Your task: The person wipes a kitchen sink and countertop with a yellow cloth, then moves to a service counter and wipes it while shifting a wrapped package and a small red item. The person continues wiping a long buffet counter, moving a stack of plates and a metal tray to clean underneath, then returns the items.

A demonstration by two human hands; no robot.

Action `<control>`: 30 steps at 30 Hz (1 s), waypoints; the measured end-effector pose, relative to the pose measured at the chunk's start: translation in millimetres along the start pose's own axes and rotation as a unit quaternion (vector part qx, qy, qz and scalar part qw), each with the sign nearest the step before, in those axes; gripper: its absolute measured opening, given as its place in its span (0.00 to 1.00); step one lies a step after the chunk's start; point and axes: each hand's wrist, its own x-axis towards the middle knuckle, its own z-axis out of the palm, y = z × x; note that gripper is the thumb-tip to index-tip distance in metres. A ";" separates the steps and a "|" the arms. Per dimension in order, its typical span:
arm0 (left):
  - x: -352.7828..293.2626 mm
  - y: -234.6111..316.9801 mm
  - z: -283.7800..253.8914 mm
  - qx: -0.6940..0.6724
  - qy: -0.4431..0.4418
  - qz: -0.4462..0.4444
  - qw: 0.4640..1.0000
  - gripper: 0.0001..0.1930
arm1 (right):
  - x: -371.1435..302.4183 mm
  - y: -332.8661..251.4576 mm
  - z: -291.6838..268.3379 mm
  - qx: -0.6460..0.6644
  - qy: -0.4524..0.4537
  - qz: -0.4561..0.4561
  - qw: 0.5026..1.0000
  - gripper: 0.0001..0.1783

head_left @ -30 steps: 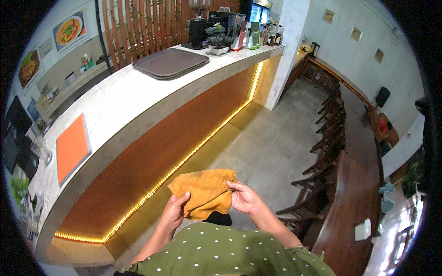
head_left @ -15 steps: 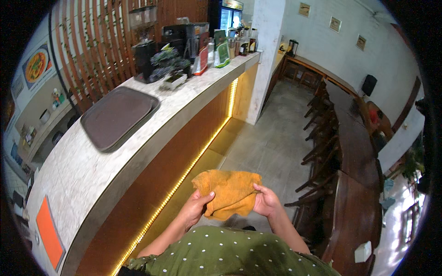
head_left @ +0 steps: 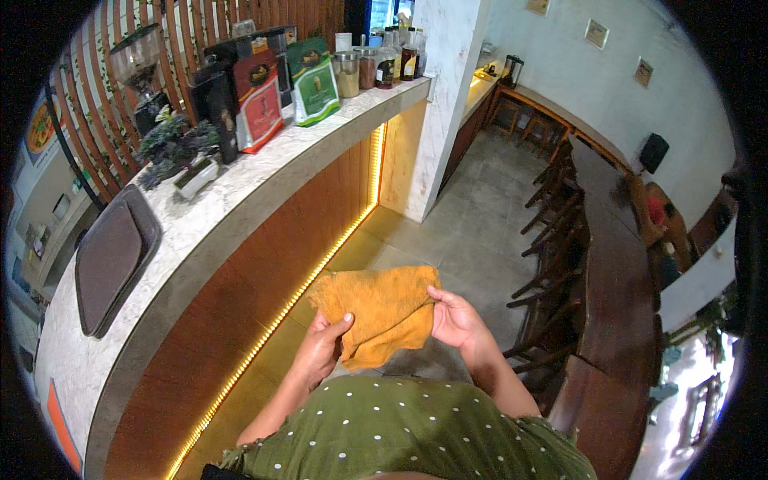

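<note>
An orange cloth [head_left: 384, 308], folded over and a little stained along its top, hangs in front of me above the floor. My left hand [head_left: 324, 344] is closed on its left side, thumb pressed on the front and the other fingers hidden behind it. On its right edge, my right hand [head_left: 458, 316] pinches it with the thumb at the upper corner. Neither hand touches the counter [head_left: 232, 196], whose marble top curves along my left. Dark serving trays [head_left: 116, 256] lie stacked on that top.
On the counter stand a potted plant [head_left: 180, 148], a red pouch [head_left: 258, 104], a green pouch [head_left: 314, 84], and jars and bottles [head_left: 386, 68] beside a white pillar [head_left: 448, 104]. A long dark table [head_left: 612, 264] with wooden stools [head_left: 552, 232] runs along the right. Another person [head_left: 664, 212] is beyond it.
My view has moved forward along the counter, so the trays and pouches appear closer and further left. Both hands still hold the cloth in much the same way.
</note>
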 end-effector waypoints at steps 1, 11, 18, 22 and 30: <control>14.2 -5.4 8.0 0.011 -0.002 0.012 1.000 0.24 | 8.1 -13.7 -9.0 -0.002 0.014 -0.002 1.000 0.21; 188.7 -40.2 48.6 0.054 0.095 -0.033 0.993 0.23 | 89.2 -134.5 -96.1 0.024 0.017 0.032 0.999 0.23; 388.3 -70.2 113.7 0.053 0.013 0.008 0.998 0.21 | 152.2 -302.6 -170.1 -0.007 0.025 0.028 0.999 0.25; 503.5 -83.7 190.1 0.031 0.004 -0.025 0.999 0.23 | 161.5 -413.0 -199.1 -0.033 0.081 -0.032 0.996 0.25; 672.9 -137.2 304.6 0.090 -0.074 -0.065 0.991 0.18 | 171.6 -572.4 -296.8 -0.040 0.123 -0.059 0.990 0.26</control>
